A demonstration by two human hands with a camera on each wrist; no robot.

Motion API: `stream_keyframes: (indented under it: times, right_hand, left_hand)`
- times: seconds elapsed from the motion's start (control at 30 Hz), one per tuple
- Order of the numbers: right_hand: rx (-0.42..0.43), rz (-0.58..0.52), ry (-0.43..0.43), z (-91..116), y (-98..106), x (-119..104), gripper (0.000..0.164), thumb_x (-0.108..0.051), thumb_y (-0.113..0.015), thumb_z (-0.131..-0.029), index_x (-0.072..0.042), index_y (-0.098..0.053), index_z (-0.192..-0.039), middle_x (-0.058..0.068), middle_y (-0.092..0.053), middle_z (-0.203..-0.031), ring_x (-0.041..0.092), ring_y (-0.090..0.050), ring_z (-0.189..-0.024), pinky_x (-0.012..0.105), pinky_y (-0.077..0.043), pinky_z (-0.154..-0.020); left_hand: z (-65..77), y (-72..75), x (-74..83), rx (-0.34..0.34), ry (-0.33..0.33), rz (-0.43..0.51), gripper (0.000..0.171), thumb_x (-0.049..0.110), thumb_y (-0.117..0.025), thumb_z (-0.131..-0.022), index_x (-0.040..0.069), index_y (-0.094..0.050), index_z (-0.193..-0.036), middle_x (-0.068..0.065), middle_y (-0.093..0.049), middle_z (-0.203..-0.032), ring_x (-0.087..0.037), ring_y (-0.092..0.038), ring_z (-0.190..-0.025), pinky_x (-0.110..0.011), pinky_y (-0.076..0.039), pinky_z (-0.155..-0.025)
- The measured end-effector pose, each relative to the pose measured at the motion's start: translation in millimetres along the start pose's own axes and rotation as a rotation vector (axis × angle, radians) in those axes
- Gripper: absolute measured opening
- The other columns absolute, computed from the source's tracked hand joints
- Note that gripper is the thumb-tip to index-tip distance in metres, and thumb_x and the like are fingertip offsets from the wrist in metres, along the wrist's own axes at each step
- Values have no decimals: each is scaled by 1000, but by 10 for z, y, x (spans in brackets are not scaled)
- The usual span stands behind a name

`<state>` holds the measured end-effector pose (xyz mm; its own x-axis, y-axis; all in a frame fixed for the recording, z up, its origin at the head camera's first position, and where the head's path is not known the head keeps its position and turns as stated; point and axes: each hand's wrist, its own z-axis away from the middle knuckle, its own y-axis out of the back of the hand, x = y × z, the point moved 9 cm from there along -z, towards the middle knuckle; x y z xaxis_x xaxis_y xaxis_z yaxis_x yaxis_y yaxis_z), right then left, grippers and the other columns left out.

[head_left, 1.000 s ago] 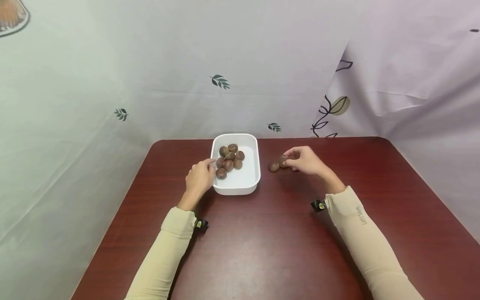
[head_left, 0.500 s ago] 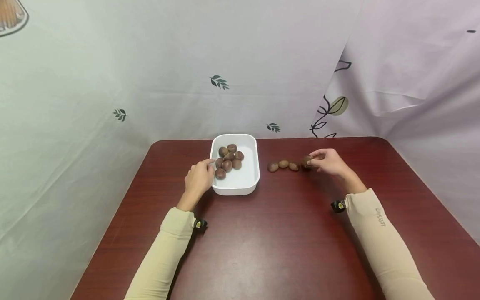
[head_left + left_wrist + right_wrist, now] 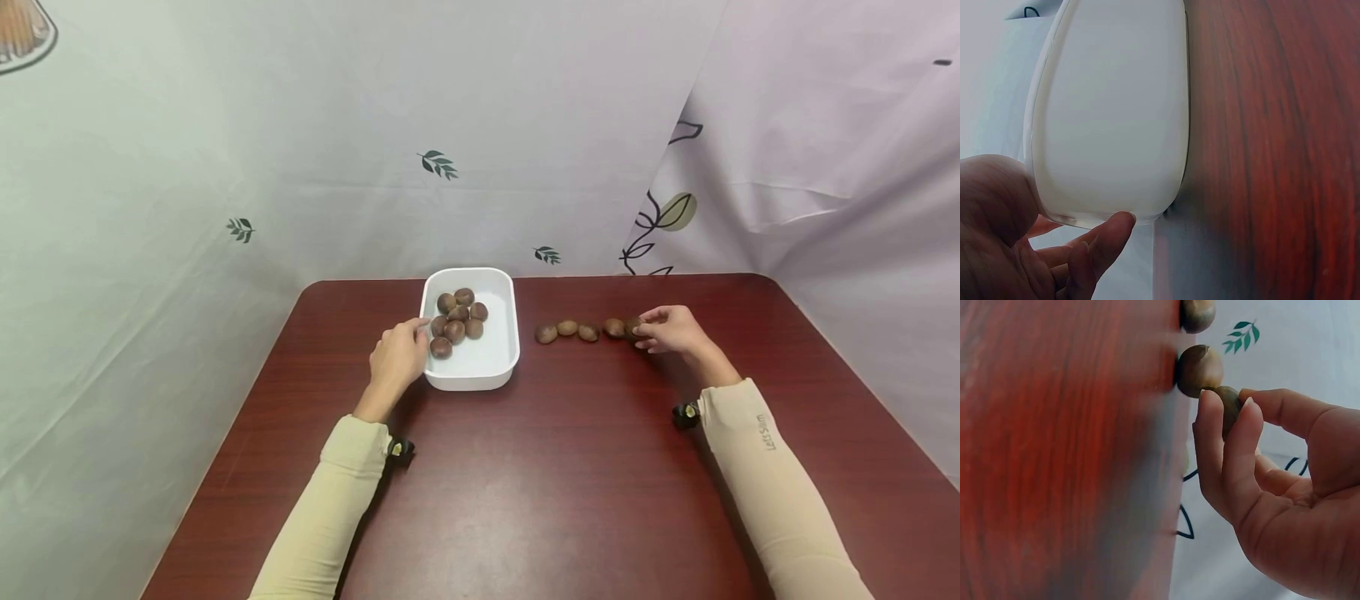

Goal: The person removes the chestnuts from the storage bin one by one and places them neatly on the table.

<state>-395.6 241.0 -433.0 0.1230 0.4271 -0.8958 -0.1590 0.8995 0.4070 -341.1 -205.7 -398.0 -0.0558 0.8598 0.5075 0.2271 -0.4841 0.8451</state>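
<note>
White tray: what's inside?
Head view: eight brown nuts show, bunched toward the left of the white tray; right of them, bare bottom. Bottom beneath the nuts is covered; the left hand hides part of the left edge.

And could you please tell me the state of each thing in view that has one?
White tray: upright on the table, uncovered, partly filled.
Tray chestnuts: unpeeled, bunched toward the left.
Row chestnuts: four, unpeeled, loosely lined up on the table.
Held chestnut: pinched by the right hand.
Left hand: gripping the tray's side.
Backdrop cloth: creased at the right.
</note>
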Motion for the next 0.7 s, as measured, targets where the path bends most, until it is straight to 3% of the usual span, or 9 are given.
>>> stream_keyframes:
  times: [0.23,0.7]
  right_hand:
    - [4,-21,-23,-26,10,85,41,-2,-60,-85,17,-44,-117,6,-63,-83,16,-68,-69,29,-53,-60]
    - [12,7,-38,-16,25,118,37,-2,-58,-87,16,-44,-116,13,-63,-87,16,-67,-69,32,-54,-63]
  left_hand:
    - [-3,-8,-5,-1,1,1,33,28,-46,-92,26,-61,-121,-8,-64,-112,-35,-63,-89,-50,-45,-64]
    - [-12,-17,2,-3,-5,1,33,27,-46,-92,25,-61,-121,-9,-65,-110,-34,-63,-86,-49,-45,-62]
